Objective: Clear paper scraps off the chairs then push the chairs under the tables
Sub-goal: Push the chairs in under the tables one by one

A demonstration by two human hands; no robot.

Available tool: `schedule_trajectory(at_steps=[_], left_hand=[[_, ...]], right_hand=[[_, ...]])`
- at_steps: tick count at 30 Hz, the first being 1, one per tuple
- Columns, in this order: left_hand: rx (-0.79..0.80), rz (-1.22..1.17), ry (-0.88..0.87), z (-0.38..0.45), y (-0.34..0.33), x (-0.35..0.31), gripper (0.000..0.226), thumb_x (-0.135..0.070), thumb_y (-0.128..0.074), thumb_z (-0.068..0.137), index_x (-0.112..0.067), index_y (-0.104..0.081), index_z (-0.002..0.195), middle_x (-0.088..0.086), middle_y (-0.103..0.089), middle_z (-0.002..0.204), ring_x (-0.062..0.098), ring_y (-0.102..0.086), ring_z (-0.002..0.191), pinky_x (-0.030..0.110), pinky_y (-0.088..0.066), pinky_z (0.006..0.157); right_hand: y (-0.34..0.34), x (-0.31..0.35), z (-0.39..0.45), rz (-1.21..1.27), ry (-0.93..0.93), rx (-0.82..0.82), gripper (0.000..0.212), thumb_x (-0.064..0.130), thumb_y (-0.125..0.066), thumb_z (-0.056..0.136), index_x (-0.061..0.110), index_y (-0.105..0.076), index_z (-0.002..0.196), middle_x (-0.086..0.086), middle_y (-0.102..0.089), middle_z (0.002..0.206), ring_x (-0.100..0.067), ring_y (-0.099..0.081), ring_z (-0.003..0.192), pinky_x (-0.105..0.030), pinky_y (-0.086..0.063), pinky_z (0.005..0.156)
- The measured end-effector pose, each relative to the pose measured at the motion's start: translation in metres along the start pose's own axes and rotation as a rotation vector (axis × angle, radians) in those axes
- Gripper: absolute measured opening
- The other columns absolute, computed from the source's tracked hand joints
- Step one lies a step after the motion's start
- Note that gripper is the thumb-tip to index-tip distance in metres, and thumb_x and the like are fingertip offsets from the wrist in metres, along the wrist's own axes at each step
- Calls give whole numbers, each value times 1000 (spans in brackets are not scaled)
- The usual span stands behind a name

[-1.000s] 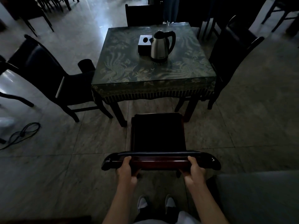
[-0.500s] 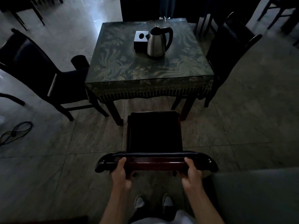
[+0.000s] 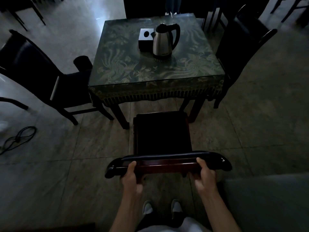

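The chair (image 3: 161,133) stands on the tiled floor (image 3: 50,181) just short of the near edge of the table (image 3: 155,71), its dark seat facing the fringed cloth and its front edge between the two near table legs. A second chair (image 3: 38,72) sits at the table's left edge, a third (image 3: 240,47) at its right edge. Near the middle of the tabletop, toward the far edge, a steel kettle (image 3: 163,41) stands beside a small dark box (image 3: 145,38), the two touching or nearly so. The left hand (image 3: 131,175) grasps the chair's top rail near its left end; the right hand (image 3: 204,174) grasps it near the right end, fingers curled round the wood. A black cable (image 3: 18,138) lies on the floor at left.
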State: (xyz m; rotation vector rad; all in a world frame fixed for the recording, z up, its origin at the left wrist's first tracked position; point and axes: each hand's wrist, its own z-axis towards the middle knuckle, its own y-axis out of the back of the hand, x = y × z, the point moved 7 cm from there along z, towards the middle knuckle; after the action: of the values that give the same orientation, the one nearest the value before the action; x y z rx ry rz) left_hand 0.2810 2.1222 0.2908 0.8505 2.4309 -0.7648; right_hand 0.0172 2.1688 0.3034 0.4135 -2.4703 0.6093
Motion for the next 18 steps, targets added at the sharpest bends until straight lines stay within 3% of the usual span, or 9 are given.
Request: schedule_trajectory(at_steps=[6,13,18], left_hand=[[17,63,-10,15,-19,-9,9,-15,-58,93,-9,-61,100,6,-69,76,19,-67,63,29,-56,48],[10,73,-67,28,-34,-19,37,-15,-61,91,-2,-55,125,14,-64,95,28,-64,81,34,-58,52],[22,90,-70,41,-50,-23,35,-16,-62,90,-2,-56,122,14,-65,99,29,-64,88,38,-58,59]], right_hand=[[-23,6,14,14,3,37,23,4,-61,89,7,-61,112,-13,-66,99,-27,-65,85,-40,-55,66],[-41,14,27,11,2,51,16,3,-60,90,13,-62,101,-11,-65,96,-28,-63,87,-45,-50,72],[-60,24,41,11,-3,62,24,3,-60,89,11,-60,111,-10,-66,98,-28,-64,90,-45,-52,73]])
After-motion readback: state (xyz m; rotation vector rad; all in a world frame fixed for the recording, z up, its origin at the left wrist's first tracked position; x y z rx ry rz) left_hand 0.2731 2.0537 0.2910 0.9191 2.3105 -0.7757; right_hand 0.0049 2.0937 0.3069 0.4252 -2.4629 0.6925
